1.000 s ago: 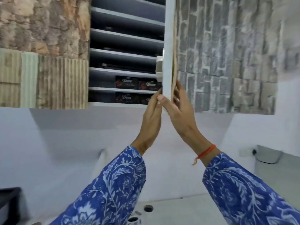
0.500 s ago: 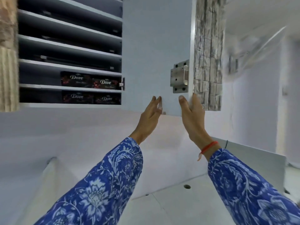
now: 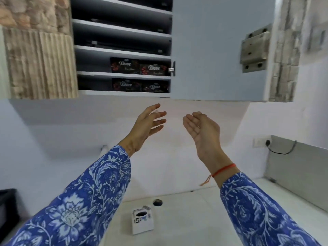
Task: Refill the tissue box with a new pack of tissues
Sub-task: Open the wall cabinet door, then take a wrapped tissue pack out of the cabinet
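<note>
We are only starting: cabinet door [image 3: 218,50] open, dark tissue packs [image 3: 138,67] sitting untouched on the lower shelves. Left hand [image 3: 147,125] and right hand [image 3: 202,130] are hanging spread and empty beneath. Tissue box [image 3: 142,221] is waiting on the counter [image 3: 195,219], unfilled.

Dark packs [image 3: 139,68] on the lower shelves — small print under "Dove" unreadable. Tissue box [image 3: 142,220] on the surface — markings too small to read. Upper shelves [image 3: 122,31]: contents lost in shadow. Both sleeves cut by the bottom edge.
</note>
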